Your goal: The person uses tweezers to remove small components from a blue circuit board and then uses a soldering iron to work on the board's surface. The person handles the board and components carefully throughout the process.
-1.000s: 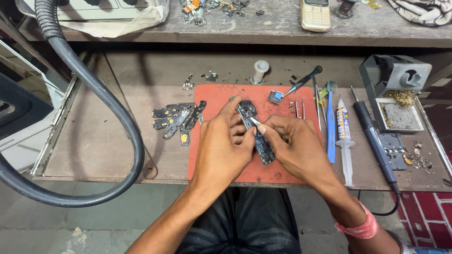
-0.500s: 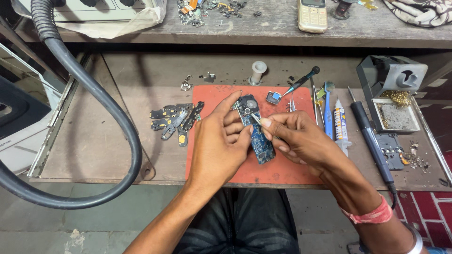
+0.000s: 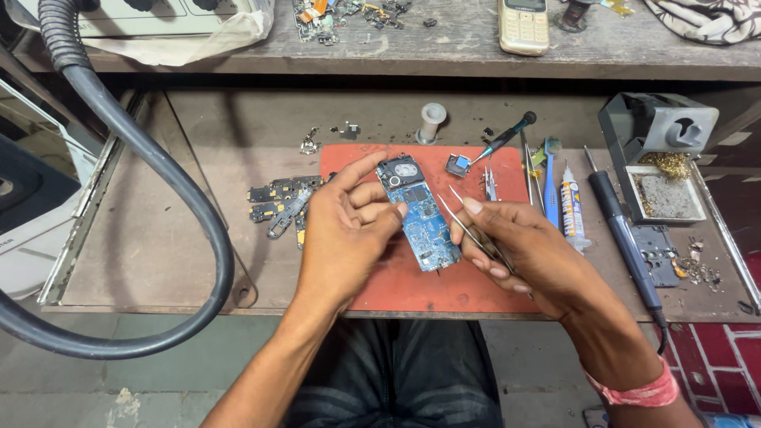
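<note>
- Your left hand has its fingers curled round the left edge of the long blue phone circuit board, the thumb and forefinger tips pinching it. That grip keeps the board's component side tilted up toward you, just above the red-orange rubber work mat.
- Your right hand is closed on a pair of thin metal tweezers, pinched between thumb and forefinger like a pen. The points aim up and left, close beside the right edge of the board; whether they touch it I cannot tell.
- The board lies lengthwise, its round camera end away from you, over the middle of the mat, so both hands meet above a soft surface.
- A small square metal-framed part sits on the mat's far edge, just beyond the board, with a black-handled screwdriver pointing at it.
- To your right, within reach of the tweezer hand, lie a blue-handled brush, a white glue tube and a dark soldering iron, ranged side by side.
- Further right stands the grey iron stand with its tray.
- Left of the mat lies a heap of dark stripped phone parts; a thick grey hose loops across the wooden bench.
</note>
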